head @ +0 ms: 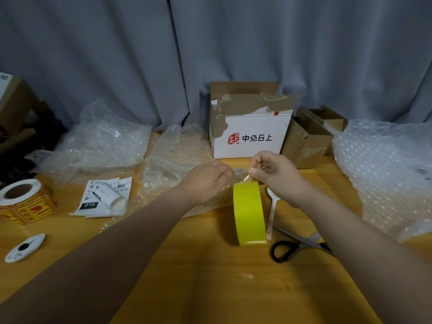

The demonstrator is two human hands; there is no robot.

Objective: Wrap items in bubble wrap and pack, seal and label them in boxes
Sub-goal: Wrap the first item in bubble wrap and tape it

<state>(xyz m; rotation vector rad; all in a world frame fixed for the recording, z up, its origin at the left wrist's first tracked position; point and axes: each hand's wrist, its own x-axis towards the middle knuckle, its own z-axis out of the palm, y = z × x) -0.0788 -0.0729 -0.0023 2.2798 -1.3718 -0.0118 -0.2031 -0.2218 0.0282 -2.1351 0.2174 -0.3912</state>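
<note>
Tape roll (249, 213), yellow, stands on its edge on the table (210, 277). At the roll's top rim the right hand (275, 176) pinches thumb against forefinger, the other fingers (261, 160) clenched above; what sits in the pinch is too small to make out. Just left of that rim the left hand (205, 181) lies palm down on crumpled bubble wrap (168, 164), fingers curled over it; whether they grip or only press cannot be told. Behind the roll stands a white box (250, 136), flaps up. Touching the roll's right side lies a white spoon (272, 206), and scissors (301, 246) lie beyond it. Well left of the roll are shipping labels (105, 197) and a sticker roll (23, 202).
</note>
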